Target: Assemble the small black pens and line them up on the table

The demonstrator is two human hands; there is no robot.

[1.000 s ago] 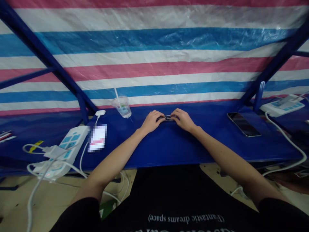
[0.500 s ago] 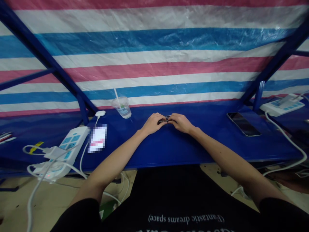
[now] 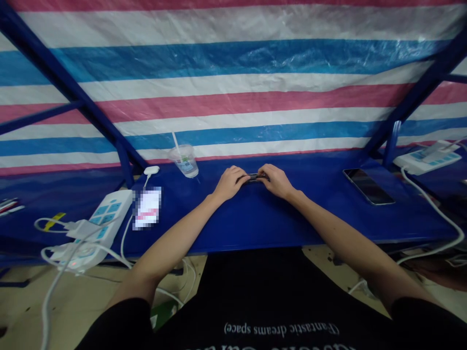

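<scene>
Both of my hands meet over the middle of the blue table [image 3: 262, 218], one at each end of a short dark bundle of slim, pen-like sticks [image 3: 254, 177]. My left hand [image 3: 232, 182] has its fingers closed round the left end. The right end is pinched between the thumb and fingers of my right hand [image 3: 274, 180]. Only the middle of the bundle shows in the gap; its ends are hidden by my fingers. It lies level, at or just above the tabletop.
A clear plastic cup [image 3: 187, 165] with a straw stands behind my left hand. A lit phone [image 3: 147, 208] and a white power strip [image 3: 105, 218] with cables lie to the left. Another phone [image 3: 368, 186] lies to the right, near a second power strip [image 3: 426, 158].
My hands have moved slightly apart, so more of the dark bundle shows between them. The sticks look more closely lined up now. Everything else has stayed in place.
</scene>
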